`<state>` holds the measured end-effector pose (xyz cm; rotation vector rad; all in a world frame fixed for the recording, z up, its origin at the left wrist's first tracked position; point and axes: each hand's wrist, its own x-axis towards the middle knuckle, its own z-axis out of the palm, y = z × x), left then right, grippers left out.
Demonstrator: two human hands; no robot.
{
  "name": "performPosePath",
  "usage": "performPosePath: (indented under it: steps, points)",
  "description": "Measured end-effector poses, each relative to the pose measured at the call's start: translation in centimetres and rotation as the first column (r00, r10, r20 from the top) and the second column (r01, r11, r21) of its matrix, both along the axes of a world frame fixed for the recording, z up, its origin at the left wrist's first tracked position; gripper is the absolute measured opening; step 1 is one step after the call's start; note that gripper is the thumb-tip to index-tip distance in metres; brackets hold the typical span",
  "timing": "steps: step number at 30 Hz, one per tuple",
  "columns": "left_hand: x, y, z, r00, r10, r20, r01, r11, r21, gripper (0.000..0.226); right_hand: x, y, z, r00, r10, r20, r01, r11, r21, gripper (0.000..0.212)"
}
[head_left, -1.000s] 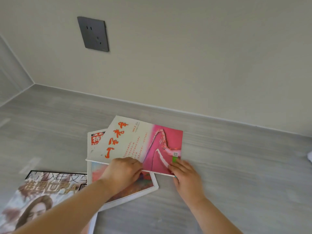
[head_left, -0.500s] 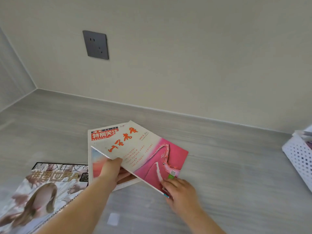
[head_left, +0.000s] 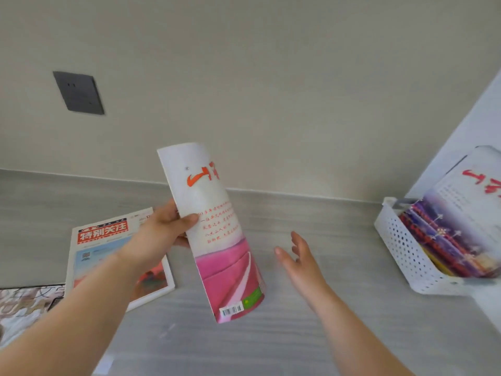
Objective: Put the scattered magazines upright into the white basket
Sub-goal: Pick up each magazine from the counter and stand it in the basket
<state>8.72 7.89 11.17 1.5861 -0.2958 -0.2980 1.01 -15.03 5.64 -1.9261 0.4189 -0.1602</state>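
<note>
Pink magazine (head_left: 217, 240) is gripped upright, slightly bowed, by left hand (head_left: 162, 232) mid-air at centre, right hand (head_left: 301, 256) spread empty; best supported underneath and slotted into white basket (head_left: 406, 256) at 3 o'clock.

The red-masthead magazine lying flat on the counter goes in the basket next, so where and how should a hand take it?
Probably the red-masthead magazine by its near right corner, which is bare and clear. It lies flat, so slide fingers under from the right, thumb on top. The right hand is free.
</note>
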Motion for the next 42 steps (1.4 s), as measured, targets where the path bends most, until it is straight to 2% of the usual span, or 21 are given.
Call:
performPosePath:
  steps: [5,8,11,15,18,22,24,30,33,36,42]
  points:
    - [-1.1,-5.6,2.8,0.978,-0.184,0.097,0.18,0.982,0.056,0.03,-1.7,-6.3,1.6,1.0,-0.019,-0.004,0.019,0.956,0.292,0.06]
    - [-1.6,-9.1,3.4,0.962,-0.238,0.135,0.231,0.971,0.065,0.03,-3.3,-10.4,1.6,0.998,0.057,0.024,-0.062,0.911,0.408,0.04]
    - [-1.7,-12.8,3.6,0.961,-0.218,0.168,0.21,0.976,0.064,0.031,-5.0,-14.1,1.6,0.995,0.08,0.052,-0.094,0.923,0.373,0.019]
    - [-1.9,-18.3,3.6,0.962,-0.158,0.222,0.13,0.982,0.136,0.035,-7.1,-18.6,1.9,0.999,-0.003,0.042,-0.008,0.964,0.267,0.019]
    - [-1.8,-22.6,3.8,0.962,-0.086,0.26,0.046,0.987,0.156,0.025,-8.4,-21.1,2.5,0.992,-0.099,0.076,0.083,0.979,0.185,0.029]
    - [-1.1,-28.4,5.3,0.947,-0.034,0.319,-0.03,0.981,0.193,0.026,-9.8,-24.1,4.0,0.954,-0.243,0.176,0.238,0.97,0.052,0.018]
    - [-0.5,-31.4,6.2,0.933,-0.048,0.357,-0.026,0.979,0.201,0.027,-10.4,-25.7,4.9,0.919,-0.312,0.242,0.325,0.946,-0.012,0.013]
    - [0.6,-40.4,9.5,0.913,-0.121,0.39,0.067,0.987,0.149,0.031,-11.4,-29.7,6.1,0.77,-0.495,0.403,0.557,0.829,-0.047,0.029]
    - [0.9,-44.2,10.0,0.908,-0.177,0.379,0.127,0.98,0.155,0.031,-11.4,-30.9,5.1,0.7,-0.57,0.43,0.621,0.783,0.029,0.027]
    - [1.1,-47.2,9.5,0.902,-0.221,0.371,0.155,0.967,0.2,0.032,-11.1,-32.0,3.2,0.651,-0.628,0.427,0.677,0.734,0.048,0.012]
    - [2.1,-50.3,7.5,0.889,-0.323,0.324,0.195,0.909,0.369,0.032,-10.6,-32.2,0.6,0.7,-0.614,0.365,0.679,0.73,-0.074,0.01]
